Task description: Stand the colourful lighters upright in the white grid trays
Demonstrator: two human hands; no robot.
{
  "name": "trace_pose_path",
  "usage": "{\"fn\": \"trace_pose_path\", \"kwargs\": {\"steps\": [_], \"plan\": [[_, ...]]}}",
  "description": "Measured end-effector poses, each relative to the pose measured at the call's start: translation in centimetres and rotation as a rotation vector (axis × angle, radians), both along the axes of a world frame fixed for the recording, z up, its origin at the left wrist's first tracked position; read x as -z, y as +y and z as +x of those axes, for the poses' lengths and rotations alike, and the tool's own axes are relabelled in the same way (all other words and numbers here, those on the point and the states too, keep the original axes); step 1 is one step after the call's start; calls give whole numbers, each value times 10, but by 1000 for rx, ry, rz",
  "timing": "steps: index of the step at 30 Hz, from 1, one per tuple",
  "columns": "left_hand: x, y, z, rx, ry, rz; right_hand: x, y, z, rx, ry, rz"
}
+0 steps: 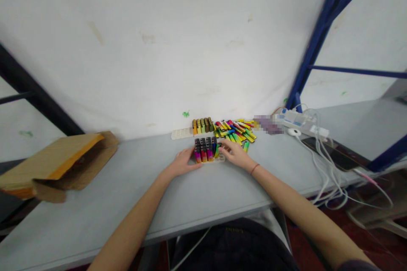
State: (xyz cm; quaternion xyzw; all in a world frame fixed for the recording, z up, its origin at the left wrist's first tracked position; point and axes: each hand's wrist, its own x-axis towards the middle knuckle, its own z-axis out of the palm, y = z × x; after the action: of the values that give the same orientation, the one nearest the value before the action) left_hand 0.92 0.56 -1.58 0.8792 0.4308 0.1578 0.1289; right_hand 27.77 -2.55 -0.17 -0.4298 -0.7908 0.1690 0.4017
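A block of coloured lighters stands upright in a white tray in the middle of the grey table. My left hand rests against the block's left side, fingers curled toward it. My right hand, with a red band at the wrist, touches the block's right side; its fingertips pinch a lighter there. Behind lies a loose heap of colourful lighters, and a second row of yellow and brown lighters stands by the wall next to an empty white tray.
An open cardboard box lies on the table's left. A white power strip with trailing cables and a dark phone sit at the right. Blue shelf struts rise at the right, a white wall behind.
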Motion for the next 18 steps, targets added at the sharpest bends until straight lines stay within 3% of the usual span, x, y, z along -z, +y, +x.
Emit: {"fn": "trace_pose_path", "kwargs": {"steps": [3, 5, 9, 11, 14, 18], "plan": [[1, 1, -1, -2, -2, 1, -5, -2, 0, -10, -86, 15], [2, 1, -1, -3, 4, 3, -11, -2, 5, 72, -142, 6], [2, 2, -2, -1, 16, 6, -19, 3, 30, 552, -348, -158], [2, 2, -2, 2, 15, 5, -19, 5, 43, 685, -467, -294], [2, 2, -2, 1, 7, 3, -17, 7, 57, 696, -561, -425], [0, 1, 0, -6, -1, -6, -14, 8, 64, 569, -611, -473]]}}
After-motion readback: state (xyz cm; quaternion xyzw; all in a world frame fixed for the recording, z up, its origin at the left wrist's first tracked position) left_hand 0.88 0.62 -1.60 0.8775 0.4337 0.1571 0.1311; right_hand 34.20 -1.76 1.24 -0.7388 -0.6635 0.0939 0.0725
